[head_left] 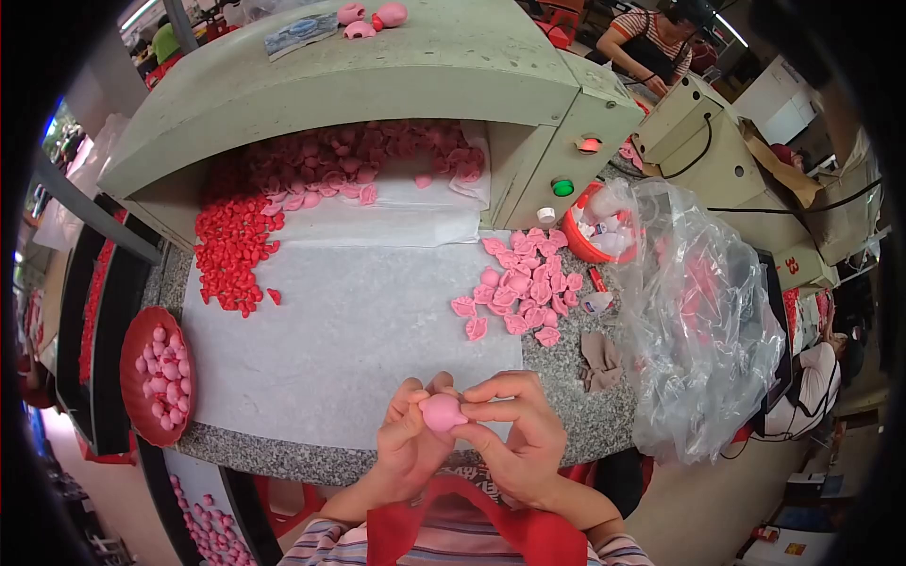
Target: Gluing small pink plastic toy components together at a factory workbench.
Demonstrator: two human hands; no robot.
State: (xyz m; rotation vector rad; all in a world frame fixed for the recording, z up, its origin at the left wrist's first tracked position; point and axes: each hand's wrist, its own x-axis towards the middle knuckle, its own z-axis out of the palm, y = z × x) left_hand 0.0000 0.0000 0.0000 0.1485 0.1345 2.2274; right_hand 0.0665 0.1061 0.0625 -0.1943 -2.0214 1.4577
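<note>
Between my two hands, just over the table's front edge, is a small round pink plastic piece (440, 412) with a pointed nub on its right side. My left hand (406, 439) is closed on its left side with thumb and fingertips. From the right, my right hand (514, 429) pinches the nub between thumb and fingers. Beyond my right hand lies a loose pile of pink shell-like pieces (528, 283), a few of them round. Small red pieces (231, 250) are heaped at the far left of the white sheet (349, 349). Whatever my fingertips cover on the held piece is hidden.
A pale green machine housing (368, 90) stands at the back, more pink pieces (349, 160) inside its opening. A red basket (132, 377) with pink balls sits left. At right are a red tub (580, 241), a clear plastic bag (703, 321) and a brown cloth (599, 361). Other people work beyond.
</note>
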